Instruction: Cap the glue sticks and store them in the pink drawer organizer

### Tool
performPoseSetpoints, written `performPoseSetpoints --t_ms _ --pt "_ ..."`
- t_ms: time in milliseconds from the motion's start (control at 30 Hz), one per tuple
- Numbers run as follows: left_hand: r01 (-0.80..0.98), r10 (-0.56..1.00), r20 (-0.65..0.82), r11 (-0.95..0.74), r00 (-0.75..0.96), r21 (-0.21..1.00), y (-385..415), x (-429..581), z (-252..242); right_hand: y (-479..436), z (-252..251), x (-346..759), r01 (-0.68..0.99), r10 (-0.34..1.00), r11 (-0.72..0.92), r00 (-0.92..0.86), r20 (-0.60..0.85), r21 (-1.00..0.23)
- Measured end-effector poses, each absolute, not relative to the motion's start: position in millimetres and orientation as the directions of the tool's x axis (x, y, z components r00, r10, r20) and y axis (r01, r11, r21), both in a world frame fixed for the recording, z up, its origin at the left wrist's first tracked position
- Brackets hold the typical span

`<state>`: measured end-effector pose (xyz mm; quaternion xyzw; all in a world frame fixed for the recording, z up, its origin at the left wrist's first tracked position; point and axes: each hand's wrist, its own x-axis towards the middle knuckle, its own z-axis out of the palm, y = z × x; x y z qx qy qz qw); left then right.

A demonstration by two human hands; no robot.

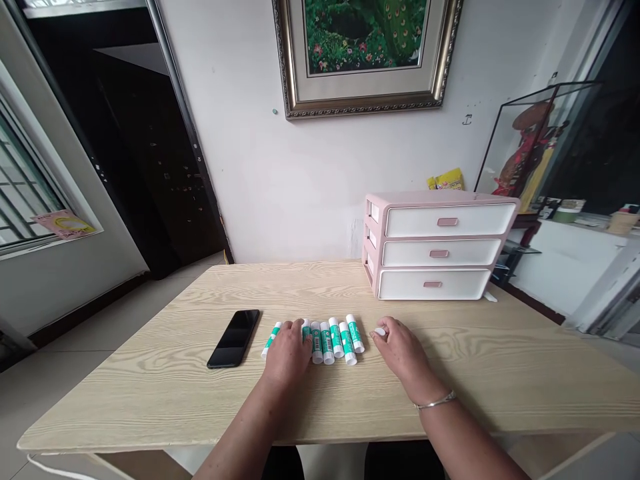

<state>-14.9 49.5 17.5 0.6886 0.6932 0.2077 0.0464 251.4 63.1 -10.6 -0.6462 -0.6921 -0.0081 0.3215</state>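
Several glue sticks, white tubes with green labels, lie side by side in an uneven row on the table. My left hand reaches over the left part of this row with its fingers curled down around a glue stick, which it partly covers. One more glue stick pokes out on that hand's left side. To the right of the row, my right hand is closed around a glue stick; only its white round end shows between thumb and fingers.
A black phone lies left of the row on the wooden table. At the back right stands a pink and white drawer unit with a yellow packet on top. A framed picture hangs on the wall behind.
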Motion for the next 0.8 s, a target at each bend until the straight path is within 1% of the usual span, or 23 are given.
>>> performPoseSetpoints --t_ms 100,233,567,700,800 --pt "0.936 0.978 0.201 -0.02 -0.056 0.353 53.9 -13.3 17.3 62.9 -9.5 251.7 0.897 0.9 0.172 0.024 0.435 -0.406" --pt "0.938 0.983 0.171 -0.003 -0.061 0.348 55.9 -14.6 15.1 62.9 -10.1 251.7 0.898 0.896 0.192 0.004 0.443 -0.396" --pt "0.953 0.987 0.13 0.051 -0.093 0.298 58.8 -11.5 20.7 61.1 -10.9 250.0 0.889 0.894 0.222 -0.021 0.448 -0.4" --pt "0.951 0.987 0.117 0.068 -0.107 0.302 58.2 -11.1 22.7 60.3 -9.6 249.5 0.885 0.898 0.229 -0.031 0.44 -0.406" --pt "0.942 0.985 0.128 0.069 -0.117 0.328 54.4 -12.5 23.5 59.7 -8.3 248.9 0.879 0.902 0.222 -0.021 0.431 -0.422"
